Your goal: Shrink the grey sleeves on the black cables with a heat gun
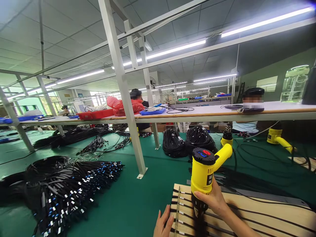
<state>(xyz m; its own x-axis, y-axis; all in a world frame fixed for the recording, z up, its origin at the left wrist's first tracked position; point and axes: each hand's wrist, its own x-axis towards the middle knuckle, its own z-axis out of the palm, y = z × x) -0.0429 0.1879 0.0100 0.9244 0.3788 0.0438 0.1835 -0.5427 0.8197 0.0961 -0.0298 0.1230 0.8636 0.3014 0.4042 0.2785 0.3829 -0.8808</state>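
My right hand [216, 199] is wrapped round the lower body of a yellow heat gun [202, 174], its nozzle pointing down. Below the nozzle lies a wooden board [261, 210] with several black cables [266, 219] laid across it in rows. White sleeves mark the cables near the board's left end, where a thin bar [177, 210] crosses over them. At that left edge my left hand [163, 222] rests with its fingers apart, beside the cable ends. Part of the board is dark under the nozzle.
A large bundle of black cables [71, 187] with white and blue ends lies left. Coiled cables [174, 143] sit behind the board. A metal post [128, 108] rises from the green table [118, 200]. Another yellow heat gun [274, 135] stands right. People sit beyond the shelf [212, 112].
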